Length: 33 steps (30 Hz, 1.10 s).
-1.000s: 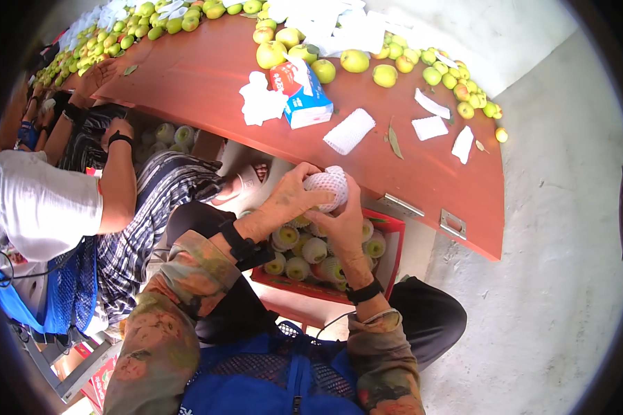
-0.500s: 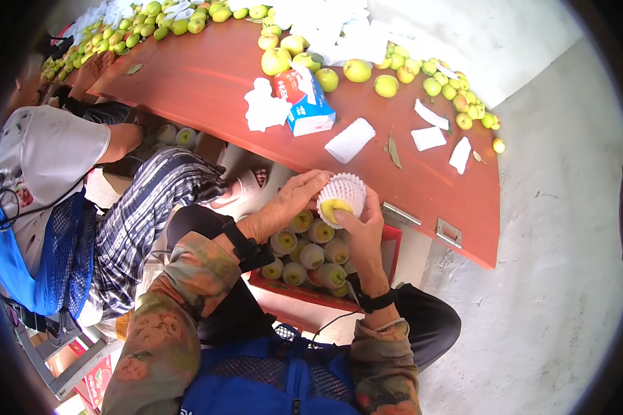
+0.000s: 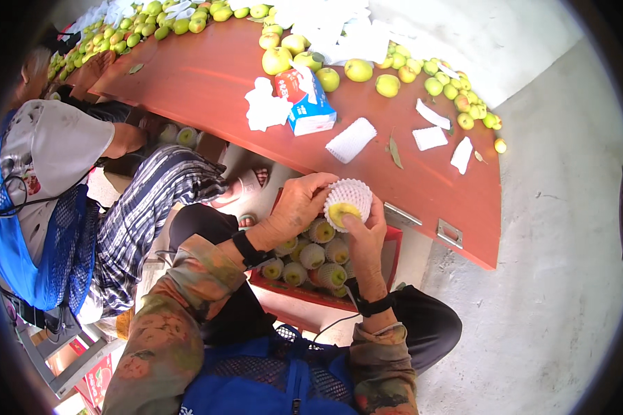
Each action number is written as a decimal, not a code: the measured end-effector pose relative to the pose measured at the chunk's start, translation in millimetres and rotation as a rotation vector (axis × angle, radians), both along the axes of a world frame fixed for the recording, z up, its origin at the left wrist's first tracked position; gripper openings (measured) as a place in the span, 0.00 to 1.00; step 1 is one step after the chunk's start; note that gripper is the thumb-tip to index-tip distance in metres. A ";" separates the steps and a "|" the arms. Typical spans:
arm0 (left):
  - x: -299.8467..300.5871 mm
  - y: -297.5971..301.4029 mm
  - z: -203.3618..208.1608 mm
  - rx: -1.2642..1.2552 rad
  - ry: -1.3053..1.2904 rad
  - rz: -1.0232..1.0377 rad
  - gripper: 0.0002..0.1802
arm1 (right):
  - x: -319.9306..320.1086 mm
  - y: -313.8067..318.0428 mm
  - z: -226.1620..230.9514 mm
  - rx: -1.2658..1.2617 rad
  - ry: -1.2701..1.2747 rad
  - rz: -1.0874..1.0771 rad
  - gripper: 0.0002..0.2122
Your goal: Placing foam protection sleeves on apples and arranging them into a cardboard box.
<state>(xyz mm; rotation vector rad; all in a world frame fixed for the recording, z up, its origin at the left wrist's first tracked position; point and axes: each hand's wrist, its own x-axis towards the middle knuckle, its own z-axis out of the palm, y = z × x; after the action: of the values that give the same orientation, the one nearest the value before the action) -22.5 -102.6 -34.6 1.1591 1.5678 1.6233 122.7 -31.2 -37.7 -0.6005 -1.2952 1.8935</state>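
Note:
A yellow-green apple (image 3: 340, 211) in a white foam net sleeve (image 3: 351, 191) is between my two hands, just off the table's near edge. My left hand (image 3: 302, 205) grips the sleeved apple from its left side. On the other side, the fingers of my right hand (image 3: 367, 232) wrap around it, the thumb pressed on the bare part of the apple. Below my hands sits a red carton (image 3: 392, 252) holding several apples in foam net sleeves (image 3: 312, 256); my hands and forearms hide part of it.
The reddish-brown table (image 3: 208, 76) bears loose apples (image 3: 387, 85), a blue and red tissue box (image 3: 311, 111), crumpled white tissue (image 3: 266, 105) and flat foam sleeves (image 3: 351, 140). Metal hardware (image 3: 449, 233) is fixed near its edge. On my left sits a person in striped trousers (image 3: 160, 207).
Both hands have shifted slightly to the right with the sleeved apple. My left hand has turned a little around it. The person on the left has moved slightly.

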 end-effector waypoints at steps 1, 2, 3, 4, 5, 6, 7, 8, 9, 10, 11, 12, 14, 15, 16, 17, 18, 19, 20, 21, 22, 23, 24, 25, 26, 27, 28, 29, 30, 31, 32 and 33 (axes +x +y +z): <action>-0.3 -0.5 -1.4 -0.016 0.115 0.052 0.11 | -0.5 -0.7 -3.5 0.020 0.007 -0.027 0.30; -0.6 -1.6 -2.6 -0.031 0.231 0.103 0.12 | -1.6 -1.3 -6.5 0.016 0.007 -0.025 0.30; -0.6 -2.6 -3.1 -0.034 0.230 0.102 0.12 | -3.2 -1.0 -7.7 0.001 -0.003 -0.045 0.29; -0.5 -3.8 -3.4 -0.091 0.251 0.126 0.11 | -4.5 -0.8 -9.1 -0.014 -0.013 -0.066 0.28; -0.3 -4.9 -3.5 -0.147 0.271 0.150 0.10 | -5.4 -0.7 -11.3 -0.016 -0.014 -0.066 0.28; 1.0 -5.1 -4.6 -0.148 0.270 0.149 0.10 | -5.2 0.0 -15.2 -0.020 -0.015 -0.080 0.27; 2.3 -5.2 -4.9 -0.212 0.226 0.131 0.08 | -4.5 0.4 -18.3 -0.023 -0.017 -0.096 0.26; 3.8 -5.2 -5.9 -0.276 0.182 0.113 0.07 | -3.3 0.5 -20.8 -0.023 -0.018 -0.096 0.26; 5.0 -6.6 -7.3 -0.278 0.181 0.114 0.07 | -3.9 -0.2 -21.5 -0.003 -0.015 -0.111 0.26; 7.2 -7.9 -10.5 -0.214 0.161 0.144 0.06 | -4.6 -0.8 -21.8 0.018 -0.011 -0.125 0.26; 8.8 -7.9 -14.1 -0.150 0.142 0.174 0.06 | -5.6 -1.6 -21.8 0.017 -0.012 -0.124 0.26; 10.4 -4.9 -21.4 -0.152 0.141 0.177 0.06 | -7.0 -2.9 -21.5 0.031 -0.007 -0.138 0.26; 15.5 3.2 -38.6 0.116 -0.148 0.141 0.07 | -7.0 -3.9 -23.0 0.047 -0.002 -0.148 0.26; 15.9 1.9 -32.7 0.116 -0.150 0.138 0.07 | -6.7 -3.6 -21.9 0.081 -0.006 -0.161 0.26; 16.4 -0.8 -25.4 0.052 -0.095 0.167 0.07 | -6.6 -3.4 -20.4 0.115 -0.011 -0.173 0.27; 16.9 -2.3 -20.2 -0.012 -0.040 0.196 0.07 | -6.5 -4.2 -18.5 0.115 -0.013 -0.177 0.27; 16.9 -3.5 -19.6 -0.014 -0.041 0.199 0.07 | -7.8 -7.5 -15.2 0.196 -0.060 -0.167 0.27; 17.3 -3.9 -19.2 -0.009 -0.020 0.233 0.07 | -9.0 -10.1 -13.1 0.277 -0.106 -0.156 0.28; 17.6 -4.8 -18.7 -0.005 0.002 0.268 0.06 | -10.1 -11.6 -12.6 0.276 -0.107 -0.153 0.28; 19.2 -6.5 -14.5 -0.006 -0.001 0.267 0.06 | -10.1 -12.2 -11.7 0.310 -0.142 -0.177 0.28; 21.3 -9.3 -7.9 0.053 0.090 0.269 0.07 | -10.2 -12.6 -10.5 0.345 -0.177 -0.200 0.27; 22.2 -11.2 -2.5 0.111 0.181 0.272 0.07 | -10.4 -13.1 -8.1 0.344 -0.179 -0.201 0.27; 21.0 -12.2 0.0 0.113 0.181 0.272 0.07 | -10.7 -13.3 -5.7 0.346 -0.176 -0.208 0.27; 19.0 -14.2 1.8 0.100 0.260 0.262 0.06 | -11.0 -13.2 -4.3 0.347 -0.172 -0.215 0.27; 17.4 -15.8 3.4 0.086 0.340 0.252 0.05 | -11.2 -13.0 -4.0 0.349 -0.170 -0.215 0.27; 17.5 -17.2 3.9 0.089 0.342 0.254 0.05 | -10.5 -12.9 -4.7 0.370 -0.153 -0.207 0.27; 18.1 -18.6 4.2 0.087 0.378 0.229 0.05 | -9.5 -12.7 -5.4 0.390 -0.136 -0.200 0.27; 19.1 -19.0 4.0 0.084 0.415 0.204 0.04 | -8.0 -12.5 -6.0 0.392 -0.133 -0.199 0.27; 20.3 -18.0 2.2 0.085 0.418 0.207 0.04 | -7.0 -13.3 -5.9 0.371 -0.116 -0.200 0.27; 22.2 -15.2 -2.5 0.161 0.383 0.237 0.05 | -6.2 -13.9 -5.7 0.349 -0.099 -0.202 0.27; 23.6 -13.4 -7.2 0.236 0.348 0.265 0.07 | -6.2 -14.1 -6.6 0.350 -0.096 -0.199 0.27; 25.7 -11.9 -12.6 0.240 0.349 0.265 0.07 | -5.3 -13.0 -9.3 0.372 -0.091 -0.208 0.27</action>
<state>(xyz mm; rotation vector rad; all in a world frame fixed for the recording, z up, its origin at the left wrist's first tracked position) 3.3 -114.5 -47.3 1.4763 1.8455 1.8993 117.4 -44.2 -47.0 -0.6036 -1.5320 1.4248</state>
